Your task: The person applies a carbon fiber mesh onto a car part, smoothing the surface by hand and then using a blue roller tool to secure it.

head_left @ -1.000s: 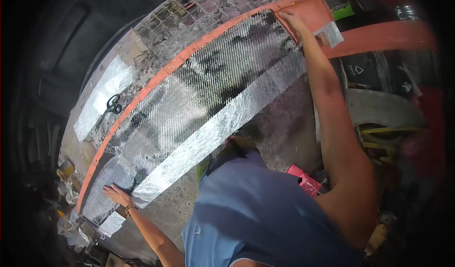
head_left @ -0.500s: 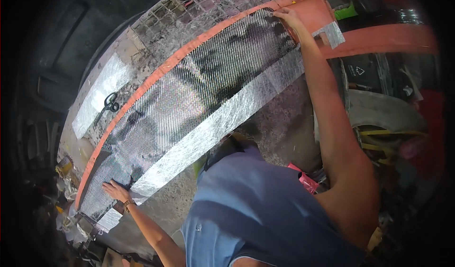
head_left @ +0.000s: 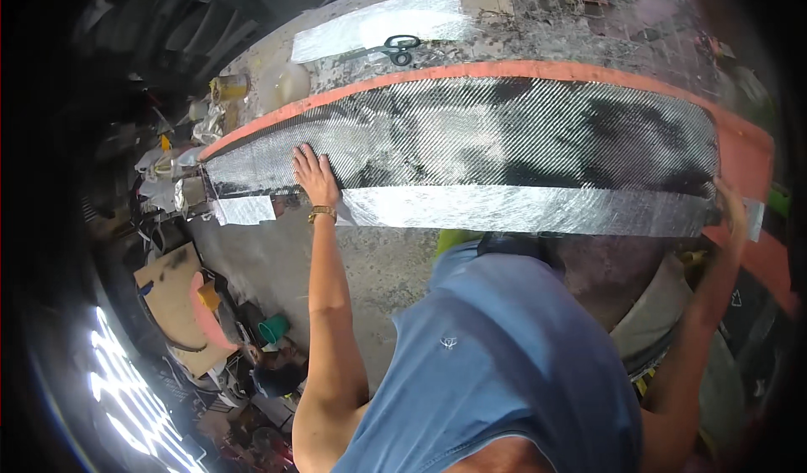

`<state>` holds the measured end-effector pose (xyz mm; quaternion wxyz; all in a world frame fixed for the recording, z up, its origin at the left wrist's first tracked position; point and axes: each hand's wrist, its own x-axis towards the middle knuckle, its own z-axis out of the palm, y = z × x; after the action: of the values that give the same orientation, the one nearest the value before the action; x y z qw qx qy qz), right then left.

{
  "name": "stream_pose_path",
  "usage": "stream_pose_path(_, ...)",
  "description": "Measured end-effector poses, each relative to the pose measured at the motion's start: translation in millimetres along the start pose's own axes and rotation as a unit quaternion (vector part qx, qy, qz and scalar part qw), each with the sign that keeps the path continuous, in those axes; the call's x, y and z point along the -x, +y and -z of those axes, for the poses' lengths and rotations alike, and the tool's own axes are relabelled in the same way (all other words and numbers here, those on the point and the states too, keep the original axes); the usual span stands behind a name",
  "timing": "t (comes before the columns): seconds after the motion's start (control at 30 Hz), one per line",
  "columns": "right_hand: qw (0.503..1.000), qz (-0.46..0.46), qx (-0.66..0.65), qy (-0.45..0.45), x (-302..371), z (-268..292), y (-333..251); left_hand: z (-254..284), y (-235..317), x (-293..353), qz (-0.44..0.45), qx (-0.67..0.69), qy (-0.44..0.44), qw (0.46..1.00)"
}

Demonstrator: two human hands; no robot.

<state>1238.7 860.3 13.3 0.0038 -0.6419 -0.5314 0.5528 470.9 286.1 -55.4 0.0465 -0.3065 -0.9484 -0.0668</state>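
Note:
A long black-and-silver woven carbon-fibre cloth (head_left: 454, 137) lies over a curved orange-pink panel (head_left: 538, 70), whose far rim and right end show around it. My left hand (head_left: 315, 177) rests flat on the cloth toward its narrow left end, fingers open and holding nothing. At the cloth's right edge, by the near corner, my right hand (head_left: 731, 204) has its fingers drawn together on the edge; their tips are partly hidden. A strip of shiny whitish fibre matting (head_left: 521, 210) runs along the near side, below the cloth.
Black-handled scissors (head_left: 401, 50) lie beyond the panel, beside another whitish sheet (head_left: 382, 23) on the stained worktop (head_left: 546, 11). A wire grid (head_left: 622, 11) is at the far right. Floor clutter at left includes a brown board (head_left: 172, 292) and a green cup (head_left: 273, 328). My body touches the near side.
The view has swung, so the panel now lies nearly level. My left hand has slid along the cloth away from its narrow tip. My right hand has moved from the far corner to the near corner.

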Motion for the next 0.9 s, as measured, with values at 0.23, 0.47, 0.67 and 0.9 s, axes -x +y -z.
stream_pose_path(0.23, 1.000, -0.018, -0.010, -0.002, -28.4, 28.9, 46.3, -0.4, 10.0, 5.6, 0.019, 0.003, -0.006, 1.000)
stream_pose_path(0.47, 1.000, -0.015, -0.001, -0.027, -42.6, 38.7, 55.0, 2.1, 16.9, -1.3, 0.027, 0.007, -0.021, 0.999)
stream_pose_path(0.67, 0.997, -0.035, 0.024, 0.064, -39.0, 34.0, 52.9, -0.4, 23.3, -2.6, 0.023, 0.012, -0.027, 0.999)
stream_pose_path(0.9, 0.998, -0.004, 0.035, 0.052, -56.1, 40.0, 64.2, 3.3, 16.5, 0.3, 0.025, 0.017, -0.023, 0.999)
